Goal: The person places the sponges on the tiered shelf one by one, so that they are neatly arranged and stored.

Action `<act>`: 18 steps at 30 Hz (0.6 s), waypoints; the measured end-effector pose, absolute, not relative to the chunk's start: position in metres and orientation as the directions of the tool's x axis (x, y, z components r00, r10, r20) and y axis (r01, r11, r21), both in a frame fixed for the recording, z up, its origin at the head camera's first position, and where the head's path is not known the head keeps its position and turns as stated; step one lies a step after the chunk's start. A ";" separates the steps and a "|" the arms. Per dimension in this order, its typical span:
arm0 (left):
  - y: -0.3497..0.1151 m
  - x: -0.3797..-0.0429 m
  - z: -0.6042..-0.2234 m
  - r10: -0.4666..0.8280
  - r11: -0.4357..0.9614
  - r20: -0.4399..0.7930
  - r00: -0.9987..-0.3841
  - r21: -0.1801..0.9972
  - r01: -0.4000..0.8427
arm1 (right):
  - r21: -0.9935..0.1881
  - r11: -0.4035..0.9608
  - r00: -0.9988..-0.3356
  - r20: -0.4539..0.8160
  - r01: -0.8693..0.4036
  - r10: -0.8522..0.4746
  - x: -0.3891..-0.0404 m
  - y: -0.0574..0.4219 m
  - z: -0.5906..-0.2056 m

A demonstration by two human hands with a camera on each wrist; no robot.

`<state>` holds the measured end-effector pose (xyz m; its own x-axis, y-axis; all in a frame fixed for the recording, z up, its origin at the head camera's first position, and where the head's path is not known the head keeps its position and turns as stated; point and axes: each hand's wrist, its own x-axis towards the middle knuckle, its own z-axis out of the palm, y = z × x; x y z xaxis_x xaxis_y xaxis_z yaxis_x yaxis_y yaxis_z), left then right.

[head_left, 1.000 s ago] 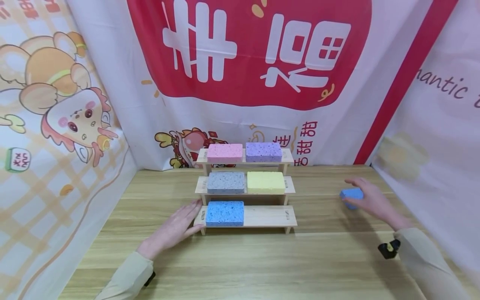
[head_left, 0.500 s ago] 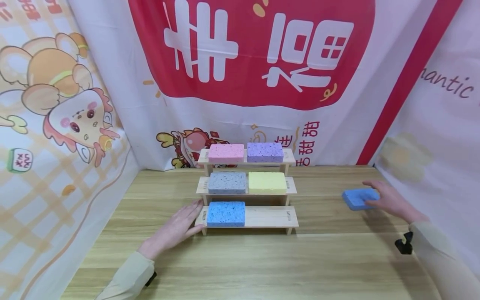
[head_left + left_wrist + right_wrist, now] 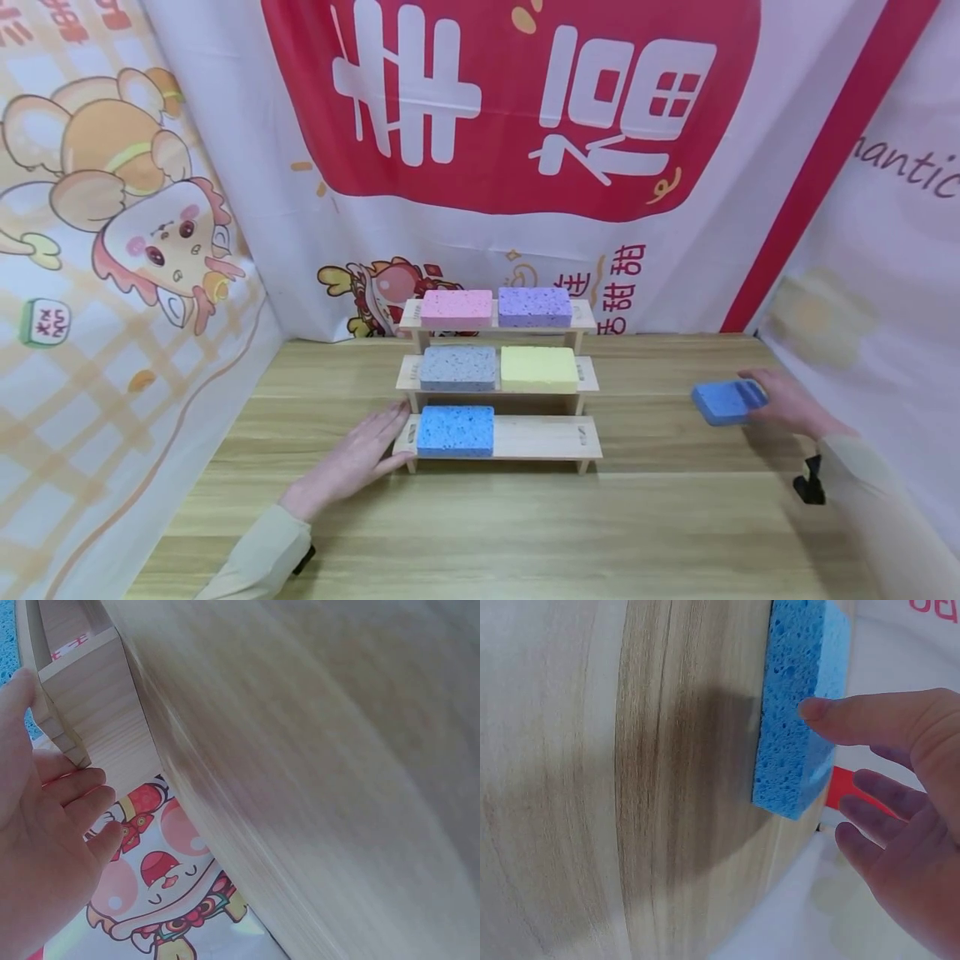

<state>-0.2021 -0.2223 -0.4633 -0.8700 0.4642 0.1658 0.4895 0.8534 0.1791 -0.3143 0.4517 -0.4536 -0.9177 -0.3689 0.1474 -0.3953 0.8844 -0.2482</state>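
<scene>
In the head view, my left hand (image 3: pixel 352 458) grips the left end of a three-tier wooden rack (image 3: pixel 532 437). The left wrist view shows its thumb on the shelf edge and the other fingers behind the end panel (image 3: pixel 105 712). At the far right, my right hand (image 3: pixel 791 404) holds the right end of a blue sponge (image 3: pixel 720 402) that lies flat on the table. The thumb presses the sponge's near side (image 3: pixel 784 712) in the right wrist view. The index finger is mostly hidden there, and the other fingers are loosely bent away from it.
On the rack's top tier sit a pink sponge (image 3: pixel 456 308) and a purple sponge (image 3: pixel 535 307). A grey sponge (image 3: pixel 457 368) and a yellow sponge (image 3: pixel 538 369) share the middle tier. Another blue sponge (image 3: pixel 455 431) occupies the bottom tier's left half. Printed cloth (image 3: pixel 465 200) walls surround the wooden table (image 3: pixel 480 533).
My right hand has slid to the right over the blue sponge, from its middle to its right end, uncovering more of it. The sponge and my left hand stay in place.
</scene>
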 end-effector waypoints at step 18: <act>-0.223 -0.201 -0.463 0.462 0.855 0.169 -0.871 0.176 0.488 | -0.255 0.859 -0.894 0.181 -0.445 -0.409 -0.322 0.461 -0.468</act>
<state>-0.2011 -0.2226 -0.4628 -0.8708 0.4617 0.1688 0.4875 0.8551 0.1762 -0.3217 0.4610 -0.4679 -0.8943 -0.4093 0.1808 -0.4445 0.8588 -0.2547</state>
